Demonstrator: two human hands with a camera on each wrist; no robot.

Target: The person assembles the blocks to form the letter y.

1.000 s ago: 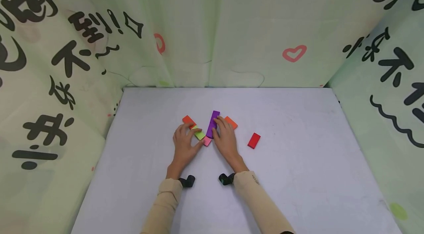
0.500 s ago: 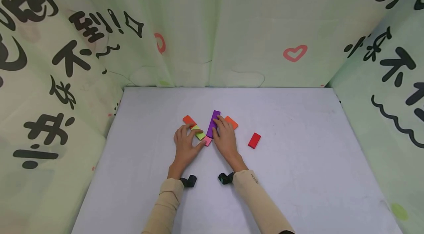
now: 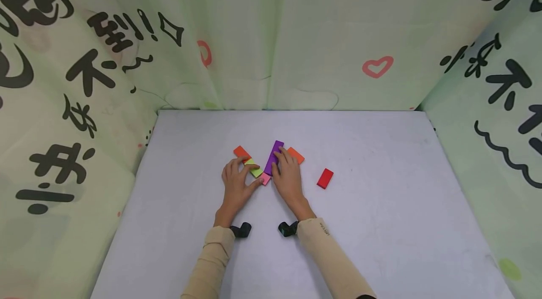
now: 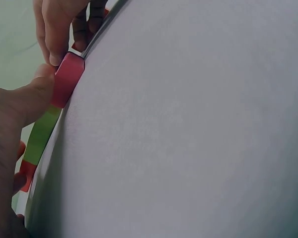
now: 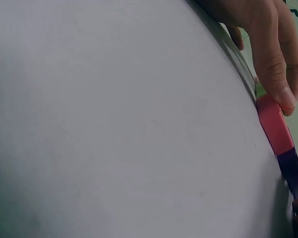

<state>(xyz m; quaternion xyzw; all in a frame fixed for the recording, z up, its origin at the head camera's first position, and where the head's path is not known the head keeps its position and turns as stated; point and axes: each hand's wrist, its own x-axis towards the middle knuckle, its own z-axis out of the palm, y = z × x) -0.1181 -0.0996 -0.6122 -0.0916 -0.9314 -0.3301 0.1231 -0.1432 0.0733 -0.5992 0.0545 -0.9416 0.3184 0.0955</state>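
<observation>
A slanting row of flat blocks lies on the table: an orange block, a yellow-green block and a pink block. Across this row my left hand is spread, its thumb at the pink block and its index finger over the yellow-green one. My right hand holds a long purple block, whose lower end meets the pink block. In the left wrist view the pink block and green block stand end to end. The right wrist view shows the purple block against the pink one.
Another orange block lies just beyond the right hand. Farther right is a red block. The white table ends at the back against a printed curtain, with curtains on both sides too.
The upper end of the purple block has tipped slightly to the right under the right hand. The left hand and the other blocks stay nearly in place.
</observation>
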